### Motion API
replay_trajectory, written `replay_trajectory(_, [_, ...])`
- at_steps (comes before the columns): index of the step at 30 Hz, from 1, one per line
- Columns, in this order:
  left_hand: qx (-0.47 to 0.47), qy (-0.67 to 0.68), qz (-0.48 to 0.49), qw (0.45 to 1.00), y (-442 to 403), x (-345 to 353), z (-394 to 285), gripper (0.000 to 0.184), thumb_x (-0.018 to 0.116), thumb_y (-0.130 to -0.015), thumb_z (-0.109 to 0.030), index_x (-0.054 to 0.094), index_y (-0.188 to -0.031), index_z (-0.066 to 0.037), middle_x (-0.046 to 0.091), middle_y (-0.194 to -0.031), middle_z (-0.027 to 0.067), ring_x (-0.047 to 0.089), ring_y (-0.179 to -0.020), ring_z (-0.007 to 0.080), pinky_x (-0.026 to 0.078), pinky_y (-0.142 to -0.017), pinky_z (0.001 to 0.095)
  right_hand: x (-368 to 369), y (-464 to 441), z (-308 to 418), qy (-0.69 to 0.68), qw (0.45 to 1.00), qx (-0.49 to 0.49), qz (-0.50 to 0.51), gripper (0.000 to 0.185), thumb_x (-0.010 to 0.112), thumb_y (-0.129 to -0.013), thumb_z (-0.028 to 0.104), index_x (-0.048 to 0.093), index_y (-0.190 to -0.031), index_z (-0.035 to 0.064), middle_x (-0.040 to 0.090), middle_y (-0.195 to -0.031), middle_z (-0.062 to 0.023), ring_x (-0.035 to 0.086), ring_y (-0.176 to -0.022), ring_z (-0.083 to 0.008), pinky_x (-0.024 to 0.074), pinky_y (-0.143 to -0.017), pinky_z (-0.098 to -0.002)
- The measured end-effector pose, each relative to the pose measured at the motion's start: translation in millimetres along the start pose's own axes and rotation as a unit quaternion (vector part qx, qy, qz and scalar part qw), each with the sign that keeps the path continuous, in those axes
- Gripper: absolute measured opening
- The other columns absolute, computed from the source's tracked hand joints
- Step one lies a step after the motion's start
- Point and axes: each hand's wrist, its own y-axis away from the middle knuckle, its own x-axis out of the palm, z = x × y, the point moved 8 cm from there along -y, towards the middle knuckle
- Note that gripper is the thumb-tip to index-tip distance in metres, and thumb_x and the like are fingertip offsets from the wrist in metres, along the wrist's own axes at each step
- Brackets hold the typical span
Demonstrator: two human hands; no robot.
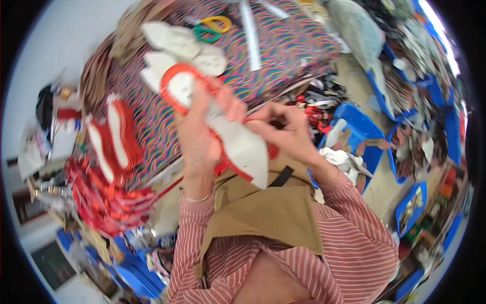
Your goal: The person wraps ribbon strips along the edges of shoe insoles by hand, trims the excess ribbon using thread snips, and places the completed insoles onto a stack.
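A white insole-shaped piece [245, 149] with a red edge strip hangs at the middle of the view, its rounded end at the upper left. My left hand [200, 129] is wrapped round its middle. At the piece's right edge, my right hand [288, 129] has thumb and fingers pinched together on a bit of the red strip. Part of the strip is hidden by the fingers. Several plain white pieces [174, 43] lie on the patterned table cover beyond the hands. Stacked red-edged white pieces [119, 134] lie to the left.
Scissors with yellow and green handles [216, 24] lie on the patterned table cover [293, 55]. Red strips [109, 202] hang in a bundle at the lower left. Blue bins [372, 164] with scraps stand at the right. Brown material [136, 30] is stacked at the upper left.
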Motion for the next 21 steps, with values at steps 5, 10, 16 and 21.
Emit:
replay_trajectory(5, [0.043, -0.178, -0.01, 0.983, 8, 8, 6, 0.035, 0.051, -0.1, -0.021, 0.048, -0.13, -0.003, 0.059, -0.104, 0.0093, 0.059, -0.083, 0.0192, 0.051, -0.074, 0.0287, -8, -14, 4, 0.063, 0.979, -0.195, 0.0, 0.001, 0.065, -0.083, 0.003, 0.064, -0.083, 0.0016, 0.059, -0.069, 0.0022, 0.046, -0.058, -0.0077, 0.0411, -0.054, -0.0228])
replay_trajectory(10, [-0.009, -0.357, -0.176, 0.917, 10, -57, 10, 0.04, 0.051, -0.102, -0.025, 0.056, -0.126, 0.007, 0.065, -0.115, 0.0182, 0.066, -0.097, 0.0225, 0.055, -0.079, 0.0267, -11, -31, 11, -0.021, 0.985, -0.169, -0.005, 0.011, 0.062, -0.084, 0.008, 0.061, -0.074, 0.0018, 0.057, -0.067, 0.0012, 0.044, -0.06, -0.0085, 0.0381, -0.055, -0.0232])
replay_trajectory(16, [0.114, -0.334, -0.151, 0.924, 2, -11, 4, 0.038, 0.049, -0.102, -0.02, 0.052, -0.13, 0.005, 0.063, -0.122, 0.0175, 0.066, -0.101, 0.022, 0.056, -0.081, 0.0274, -15, -26, 23, -0.084, 0.975, -0.205, 0.023, 0.014, 0.06, -0.088, 0.008, 0.071, -0.094, 0.0006, 0.056, -0.067, 0.0043, 0.039, -0.06, -0.0068, 0.037, -0.057, -0.0217])
replay_trajectory(21, [0.096, -0.283, -0.11, 0.948, -5, -5, 8, 0.034, 0.051, -0.101, -0.017, 0.053, -0.128, 0.003, 0.062, -0.122, 0.0158, 0.066, -0.102, 0.0229, 0.056, -0.085, 0.0302, -16, -36, 17, -0.081, 0.982, -0.169, 0.02, 0.011, 0.063, -0.088, 0.009, 0.07, -0.087, 0.0007, 0.056, -0.067, 0.004, 0.04, -0.06, -0.0065, 0.0378, -0.057, -0.0226])
